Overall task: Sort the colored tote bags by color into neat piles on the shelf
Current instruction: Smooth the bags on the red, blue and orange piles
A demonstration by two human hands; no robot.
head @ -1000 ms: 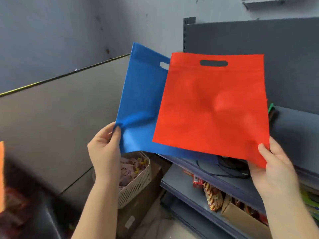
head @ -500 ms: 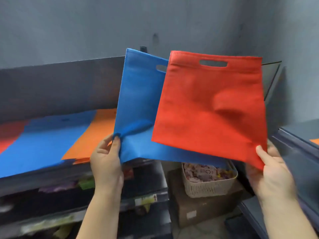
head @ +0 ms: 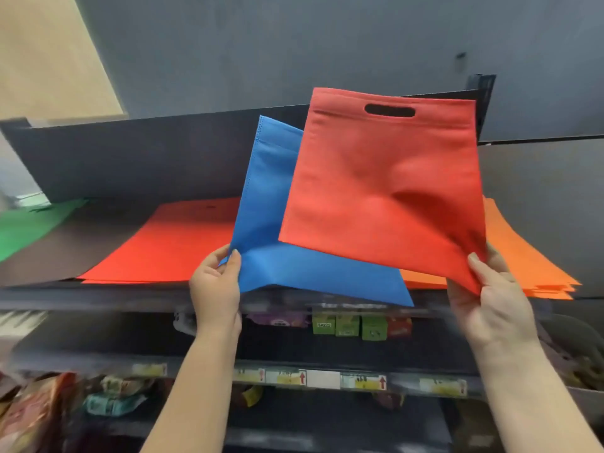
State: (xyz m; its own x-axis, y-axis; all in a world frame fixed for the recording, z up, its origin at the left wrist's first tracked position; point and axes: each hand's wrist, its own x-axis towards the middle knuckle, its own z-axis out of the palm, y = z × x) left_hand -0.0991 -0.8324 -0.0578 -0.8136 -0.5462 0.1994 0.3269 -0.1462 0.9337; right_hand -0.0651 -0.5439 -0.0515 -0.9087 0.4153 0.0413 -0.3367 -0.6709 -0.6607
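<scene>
**Two bags up, piles below**

My right hand (head: pixel 490 305) pinches the flat red fabric tote bag (head: pixel 385 191) by a corner; my left hand (head: pixel 215 286) pinches the blue fabric tote bag (head: pixel 261 230). Both hang over the dark shelf (head: pixel 98 295), above the red pile (head: pixel 170 246). Limp corners may slip, muddling the orange pile (head: pixel 529 263).

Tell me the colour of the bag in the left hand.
Blue bag, head view.
</scene>
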